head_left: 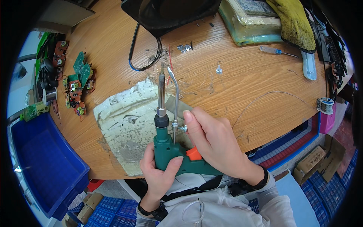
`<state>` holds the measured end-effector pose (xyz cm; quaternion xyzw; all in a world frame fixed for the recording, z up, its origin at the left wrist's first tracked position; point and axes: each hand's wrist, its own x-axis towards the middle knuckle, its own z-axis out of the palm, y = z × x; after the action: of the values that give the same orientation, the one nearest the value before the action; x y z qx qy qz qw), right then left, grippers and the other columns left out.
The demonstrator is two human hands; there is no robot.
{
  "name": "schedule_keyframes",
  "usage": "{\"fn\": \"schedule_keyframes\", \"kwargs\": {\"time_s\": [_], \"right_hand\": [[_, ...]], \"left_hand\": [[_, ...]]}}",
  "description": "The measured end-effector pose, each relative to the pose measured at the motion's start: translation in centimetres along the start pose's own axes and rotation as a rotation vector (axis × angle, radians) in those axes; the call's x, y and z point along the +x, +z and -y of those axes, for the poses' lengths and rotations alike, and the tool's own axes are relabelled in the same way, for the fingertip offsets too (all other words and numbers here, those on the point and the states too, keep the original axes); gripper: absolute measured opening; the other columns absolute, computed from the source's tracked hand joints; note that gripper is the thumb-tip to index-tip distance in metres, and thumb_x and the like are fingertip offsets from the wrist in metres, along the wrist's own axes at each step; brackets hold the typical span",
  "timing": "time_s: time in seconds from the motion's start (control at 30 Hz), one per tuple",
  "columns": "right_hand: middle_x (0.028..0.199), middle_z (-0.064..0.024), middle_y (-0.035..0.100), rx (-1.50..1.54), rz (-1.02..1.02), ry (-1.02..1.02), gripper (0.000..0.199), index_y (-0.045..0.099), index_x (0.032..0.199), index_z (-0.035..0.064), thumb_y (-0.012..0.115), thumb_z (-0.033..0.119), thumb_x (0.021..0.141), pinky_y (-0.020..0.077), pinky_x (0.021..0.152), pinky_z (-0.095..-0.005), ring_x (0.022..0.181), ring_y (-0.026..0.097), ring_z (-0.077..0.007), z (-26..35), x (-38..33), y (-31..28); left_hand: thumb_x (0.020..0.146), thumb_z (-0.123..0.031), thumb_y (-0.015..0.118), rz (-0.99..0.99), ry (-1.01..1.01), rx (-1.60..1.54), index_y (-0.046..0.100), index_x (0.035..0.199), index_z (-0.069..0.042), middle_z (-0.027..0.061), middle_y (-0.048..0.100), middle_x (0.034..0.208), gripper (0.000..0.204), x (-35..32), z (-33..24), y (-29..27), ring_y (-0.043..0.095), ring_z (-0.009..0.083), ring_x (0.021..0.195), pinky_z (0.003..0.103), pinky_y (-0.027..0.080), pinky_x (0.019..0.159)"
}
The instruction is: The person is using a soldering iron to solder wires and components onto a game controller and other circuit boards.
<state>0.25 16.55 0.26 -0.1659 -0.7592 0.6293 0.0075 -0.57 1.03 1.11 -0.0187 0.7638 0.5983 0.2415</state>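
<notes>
A green soldering gun (163,153) with an orange trigger (193,154) lies in my left hand (160,176), whose fingers and thumb wrap round its body. Its metal tip (162,89) points away from me over the table. Beside the tip runs a bent metal feed tube (176,90), clamped by a small thumbscrew (183,128). Right next to that screw, my right hand (215,138) is closed, thumb and fingers pressed together; what they grip, if anything, is hidden. Thin solder wire (264,95) arcs from a spool (325,106) toward my right hand.
A stained pale sheet (124,128) lies under the gun. Circuit boards (79,75) and a blue bin (45,162) stand at left. A dark box-shaped thing (170,15) with a cable is at the back. A yellow glove (295,22) and a screwdriver (278,51) lie at right.
</notes>
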Motion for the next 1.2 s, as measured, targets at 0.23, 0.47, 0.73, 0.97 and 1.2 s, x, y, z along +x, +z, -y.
{"fn": "schedule_keyframes", "kwargs": {"time_s": [0.23,0.47,0.73,0.97,1.2], "right_hand": [[0.048,-0.0181,0.045,0.053,0.017,0.025,0.019,0.045,0.076,0.0005,0.041,0.016,0.086,0.0355,0.041,-0.0402,0.045,0.048,-0.0354,0.1,-0.1,-0.1],[0.057,-0.0150,0.051,0.132,-0.003,0.037,0.012,0.045,0.087,0.0029,0.047,0.014,0.083,0.0399,0.046,-0.0350,0.053,0.054,-0.0312,0.3,-0.7,-0.4],[0.063,-0.0123,0.054,0.093,0.063,0.003,0.015,0.043,0.085,0.0043,0.055,0.012,0.078,0.0421,0.049,-0.0319,0.059,0.056,-0.0282,-0.1,-0.8,-0.3],[0.063,-0.0134,0.053,0.124,0.068,0.076,0.012,0.044,0.081,0.0036,0.052,0.012,0.080,0.0414,0.049,-0.0335,0.058,0.055,-0.0299,0.6,-0.7,-0.5],[0.064,-0.0146,0.051,0.012,0.091,-0.008,0.012,0.047,0.078,0.0019,0.050,0.013,0.081,0.0404,0.050,-0.0339,0.059,0.054,-0.0303,0.3,-0.6,-0.7]], "left_hand": [[0.068,-0.015,0.067,0.016,-0.009,-0.004,0.048,0.092,0.003,0.0043,0.056,0.076,0.036,0.0,0.0,-0.1,0.050,0.0074,0.067,0.020,0.041,0.061],[0.068,-0.016,0.068,-0.003,-0.001,-0.028,0.048,0.092,0.003,0.0042,0.056,0.076,0.037,0.1,-0.1,0.0,0.049,0.0071,0.067,0.020,0.041,0.061],[0.067,-0.014,0.068,0.004,0.005,-0.014,0.048,0.091,0.002,0.0039,0.056,0.075,0.035,0.0,0.1,-0.1,0.049,0.0069,0.067,0.020,0.041,0.061],[0.067,-0.011,0.068,0.014,-0.011,-0.014,0.048,0.090,0.002,0.0041,0.056,0.076,0.034,0.0,-0.2,-0.1,0.050,0.0067,0.067,0.020,0.041,0.061],[0.066,-0.011,0.068,0.053,0.080,0.042,0.048,0.091,0.002,0.0049,0.057,0.076,0.034,0.3,-0.3,-0.2,0.050,0.0071,0.068,0.021,0.042,0.062]]}}
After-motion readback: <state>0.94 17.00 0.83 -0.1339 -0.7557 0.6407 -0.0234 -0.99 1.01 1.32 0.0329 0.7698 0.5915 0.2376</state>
